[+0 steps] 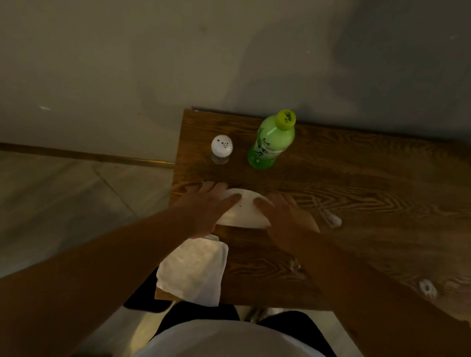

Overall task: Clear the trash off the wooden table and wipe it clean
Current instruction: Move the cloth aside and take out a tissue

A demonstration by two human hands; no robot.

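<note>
One wooden table (382, 187) carries one green bottle (271, 142) and one white-capped shaker (221, 148) near its far left corner, one white sheet (243, 209) by the left edge, one white cloth (194, 268) at the near left corner, and two small white scraps (332, 219) (427, 287) toward the right edge. Two hands (208, 205) (286, 218) press the sheet.

A green bottle (271, 140) stands upright beside a white-capped shaker (221, 148)
</note>
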